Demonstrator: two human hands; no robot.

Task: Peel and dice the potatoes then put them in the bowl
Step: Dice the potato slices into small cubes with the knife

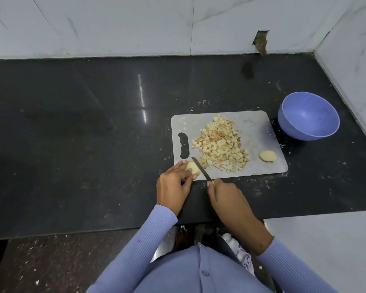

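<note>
A grey cutting board (256, 132) lies on the black counter with a pile of diced potato (221, 143) in its middle. At the board's near left corner my left hand (173, 186) pinches a peeled potato piece (192, 167) against the board. My right hand (225, 196) grips a small knife (201, 169); its blade lies right beside that piece, pointing away from me. Another peeled potato half (267, 156) rests near the board's right edge. The blue bowl (307, 118) stands right of the board and looks empty.
The black counter (93, 134) stretches far to the left, scattered with small potato scraps around the board. White tiled walls close the back and right sides; the counter's front edge runs just below my wrists.
</note>
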